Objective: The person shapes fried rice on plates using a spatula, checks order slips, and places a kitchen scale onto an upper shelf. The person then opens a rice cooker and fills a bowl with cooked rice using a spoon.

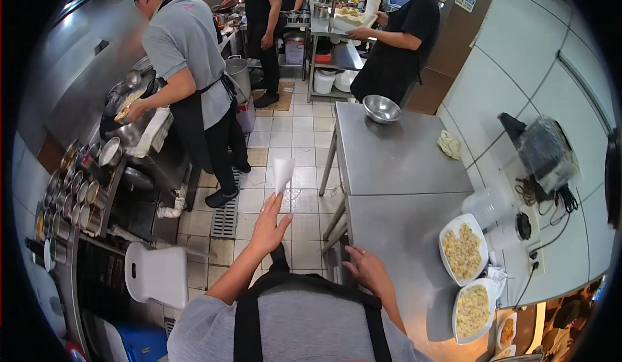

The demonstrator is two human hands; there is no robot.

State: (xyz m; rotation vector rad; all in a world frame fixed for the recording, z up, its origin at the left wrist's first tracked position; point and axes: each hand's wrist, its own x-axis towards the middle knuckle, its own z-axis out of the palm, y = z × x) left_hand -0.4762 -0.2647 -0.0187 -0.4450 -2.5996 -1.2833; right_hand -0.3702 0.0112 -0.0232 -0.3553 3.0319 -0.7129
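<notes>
Item under inspection: a white cone (281, 174), centre of the frame. Wide end is uppermost, narrow end points down; surface is pale, smooth and plain, resembling rolled or folded paper. Its outline leans slightly, the top edge is broad and uneven, and it shows against the tiled floor (304, 143).

Position relative to the grip: the narrow end meets the fingertips of the left hand (267, 225), which reaches up the frame from lower centre. The cone extends beyond the fingers, away from the palm. Fingers are extended and close together, thumb standing off to the right; whether the grip is pinching the tip or only touching it cannot be determined from this view.

Right hand (368, 269), lower centre-right: palm down, grip open, fingers loosely spread at the left edge of the worktop (405, 232). Contact with the surface cannot be confirmed.

Further along the worktop, lower right: two white bowls (473, 340) of pale, chunky food (472, 309), one just above the other in the frame. A metal bowl (382, 109) and a crumpled cloth (449, 144) lie toward the upper right.
</notes>
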